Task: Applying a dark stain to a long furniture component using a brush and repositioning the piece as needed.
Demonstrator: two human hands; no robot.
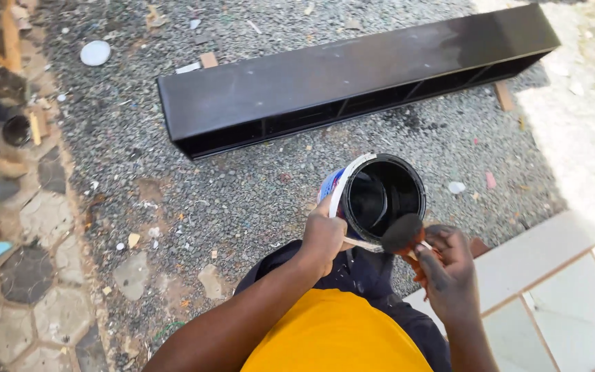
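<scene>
Black-tipped brush point(401, 234) pinched in right hand point(449, 265) grip.

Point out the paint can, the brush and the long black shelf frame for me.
paint can point(383, 196): head view, dark inside wall of the open can.
brush point(401, 234): head view, black-loaded bristle head at the can's rim.
black shelf frame point(325, 72): head view, broad top panel.

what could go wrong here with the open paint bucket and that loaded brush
1. The paint bucket is held off the ground by the left hand alone, at its rim and handle; a slipping grip could tip black paint onto the gravel or the person's dark trousers.
2. The brush in the right hand sits over the rim edge, so drips may land on the pale tiles.
3. The fingers already look paint-stained, which could make the grip slick.
</scene>
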